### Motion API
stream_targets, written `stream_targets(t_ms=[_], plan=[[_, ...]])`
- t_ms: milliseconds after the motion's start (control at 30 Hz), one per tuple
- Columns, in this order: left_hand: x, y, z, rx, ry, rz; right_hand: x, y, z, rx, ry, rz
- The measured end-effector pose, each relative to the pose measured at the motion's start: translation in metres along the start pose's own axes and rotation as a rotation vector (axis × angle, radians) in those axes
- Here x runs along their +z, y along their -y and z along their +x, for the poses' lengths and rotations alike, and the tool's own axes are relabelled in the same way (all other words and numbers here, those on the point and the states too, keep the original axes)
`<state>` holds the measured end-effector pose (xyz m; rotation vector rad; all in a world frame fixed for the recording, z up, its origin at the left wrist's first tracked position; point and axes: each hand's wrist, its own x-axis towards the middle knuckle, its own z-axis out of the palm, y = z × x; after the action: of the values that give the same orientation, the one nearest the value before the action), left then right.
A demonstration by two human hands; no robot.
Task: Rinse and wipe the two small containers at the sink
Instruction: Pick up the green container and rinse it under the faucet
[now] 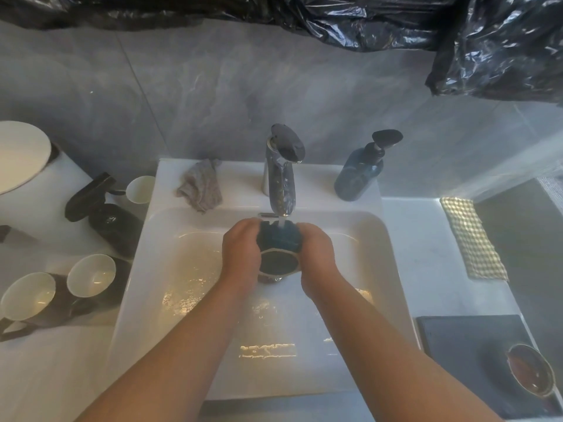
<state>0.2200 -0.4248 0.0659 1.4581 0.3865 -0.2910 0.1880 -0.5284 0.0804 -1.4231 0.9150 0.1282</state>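
Counter, left of the sink (384,254), far edge to near edge:
- White plate (21,156), far left corner, partly cut off by the frame.
- Black spray bottle (91,194), lying beside a black pot (117,231).
- Small white cup (140,189), just beside the sink's back left corner.
- Two cups, white inside and black outside: one (29,295) at the left edge, the other (91,275) next to it, nearer the sink.

Sink, back ledge:
- Grey cloth (199,185), crumpled, back left corner.
- Chrome tap (281,175), middle of the ledge, running; the water stream (282,222) falls onto the item held below.
- Blue soap bottle (359,178) with a black pump, back right corner, upright.

Sink, basin:
- Blue container (278,239), held over the middle of the basin right under the spout, tipped on its side, its dark end with a pale rim turned towards the person.
- Left hand (240,254), fingers curled round the container's left side.
- Right hand (316,257), fingers curled round its right side.
- Shallow water on the basin floor.

Counter, right of the sink:
- Checked cloth (472,239), flat, along the right edge.
- Dark mat (469,339), near right corner.
- Brown container (531,376), on the mat's near right part, well apart from the hands.

Wall above: black plastic sheet (396,22), crumpled, along the top.
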Motion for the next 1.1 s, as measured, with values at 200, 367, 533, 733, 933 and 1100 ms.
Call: stream_targets(t_ms=[200, 367, 533, 733, 933, 1100], plan=[[-0.006, 0.003, -0.005, 0.217, 0.134, 0.052, -0.001, -0.008, 0.006, 0.125, 0.186, 0.233], [0.001, 0.006, -0.006, -0.103, 0.093, 0.090, -0.006, -0.021, 0.006, -0.092, 0.080, 0.228], [0.000, 0.012, -0.011, -0.107, -0.049, 0.051, -0.003, -0.015, -0.005, -0.152, 0.076, 0.197], [0.003, 0.007, -0.010, -0.126, -0.035, 0.048, -0.002, -0.013, -0.006, -0.138, 0.028, 0.197], [0.004, 0.008, -0.008, -0.083, -0.032, 0.047, -0.001, -0.012, -0.003, -0.144, 0.005, 0.212], [0.004, 0.005, -0.007, -0.089, -0.021, 0.030, 0.001, -0.017, 0.004, -0.130, 0.020, 0.169]])
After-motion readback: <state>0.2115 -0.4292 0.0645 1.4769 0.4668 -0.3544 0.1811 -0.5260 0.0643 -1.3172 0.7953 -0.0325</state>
